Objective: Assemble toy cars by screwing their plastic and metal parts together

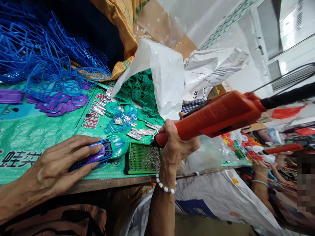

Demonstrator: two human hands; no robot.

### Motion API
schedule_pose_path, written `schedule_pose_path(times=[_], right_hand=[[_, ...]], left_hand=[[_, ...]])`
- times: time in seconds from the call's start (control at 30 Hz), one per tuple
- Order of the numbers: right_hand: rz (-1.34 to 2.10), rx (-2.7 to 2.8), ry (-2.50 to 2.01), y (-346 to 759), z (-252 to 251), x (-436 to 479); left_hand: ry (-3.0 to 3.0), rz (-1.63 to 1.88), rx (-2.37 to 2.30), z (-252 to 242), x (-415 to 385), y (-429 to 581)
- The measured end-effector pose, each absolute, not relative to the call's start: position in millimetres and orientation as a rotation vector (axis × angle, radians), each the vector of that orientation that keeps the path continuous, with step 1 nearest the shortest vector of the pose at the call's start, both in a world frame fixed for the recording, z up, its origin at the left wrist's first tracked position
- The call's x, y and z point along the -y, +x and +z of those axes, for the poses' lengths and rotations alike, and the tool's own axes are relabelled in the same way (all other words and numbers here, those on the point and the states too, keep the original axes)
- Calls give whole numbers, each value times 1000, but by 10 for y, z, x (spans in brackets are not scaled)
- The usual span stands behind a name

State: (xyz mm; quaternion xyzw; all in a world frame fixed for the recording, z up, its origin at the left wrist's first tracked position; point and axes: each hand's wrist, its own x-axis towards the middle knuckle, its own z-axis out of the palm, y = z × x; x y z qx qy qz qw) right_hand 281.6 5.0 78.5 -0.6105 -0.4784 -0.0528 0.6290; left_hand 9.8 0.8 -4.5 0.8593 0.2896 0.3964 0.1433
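Observation:
My left hand (71, 152) is closed over a toy car (118, 146) with a teal front, a blue cage frame and a purple panel, pressing it down on the green sheet. My right hand (173, 141) grips a red electric screwdriver (216, 114) near its front end. The screwdriver's dark nose points down at a green screw tray (141, 157) with a grid of holes; its bit is hard to see. Loose screws (155, 159) are heaped at the tray's right side. Silver metallic pieces (140, 132) and a blue cage frame (121, 120) lie just beyond the car.
Blue cage frames (44, 49) are piled at the back left, with purple panels (61, 103) in front. A white bag (168, 75) holds dark green parts (140, 90). At the far right, a co-worker's hand (261, 167) is near another red screwdriver (285, 148). The wooden table edge (103, 184) runs along the front.

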Motion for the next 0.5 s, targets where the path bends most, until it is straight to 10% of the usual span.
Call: schedule_pose_path(times=[0.5], right_hand=[[-50,965,-1301,2760,900,-36]], left_hand=[[2352,1167,-857,-29,9,122]])
